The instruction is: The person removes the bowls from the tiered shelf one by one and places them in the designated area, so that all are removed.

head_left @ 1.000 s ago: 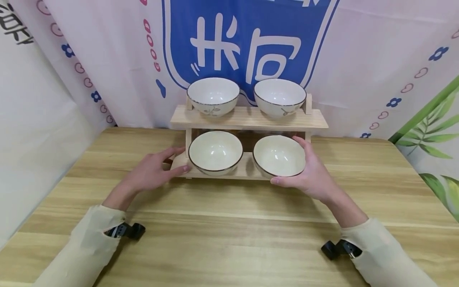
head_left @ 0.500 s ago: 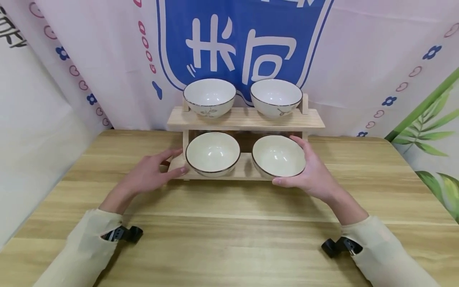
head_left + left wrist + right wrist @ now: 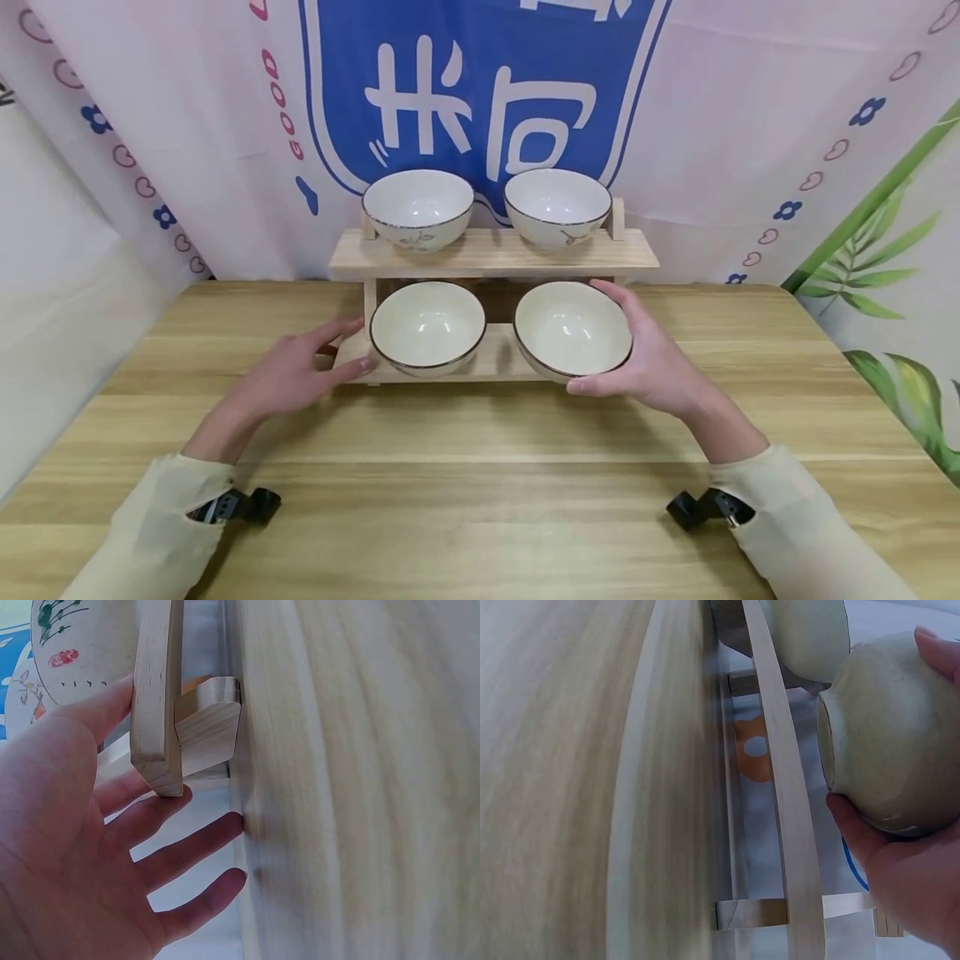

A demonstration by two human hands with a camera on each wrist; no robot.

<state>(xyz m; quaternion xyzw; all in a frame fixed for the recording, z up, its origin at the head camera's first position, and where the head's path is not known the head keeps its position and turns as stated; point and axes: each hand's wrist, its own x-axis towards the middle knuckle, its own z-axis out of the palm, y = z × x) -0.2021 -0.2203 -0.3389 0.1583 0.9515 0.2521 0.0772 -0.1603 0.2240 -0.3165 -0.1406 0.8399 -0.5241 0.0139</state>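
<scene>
In the head view, a two-tier wooden rack [image 3: 495,252] bears several cream bowls with dark rims. My right hand [image 3: 656,362] grips the lower right bowl [image 3: 573,329] by its right side, thumb in front and fingers behind. In the right wrist view a gap shows between this bowl's foot [image 3: 829,742] and the shelf board. My left hand [image 3: 296,371] holds the left end of the lower shelf [image 3: 156,697], thumb on top and a finger at its underside; the other fingers are spread. Beside it, the lower left bowl [image 3: 427,327] rests on the shelf.
On the upper shelf stand a left bowl [image 3: 417,208] and a right bowl [image 3: 557,207]. The rack is at the back of a wood-grain table [image 3: 480,483], close to a printed curtain [image 3: 697,167]. Wrist cameras [image 3: 258,506] sit at both cuffs.
The lower right bowl has come up slightly from the shelf in my right hand. My left hand keeps its place on the rack. The head view has shifted, so the scene sits further left.
</scene>
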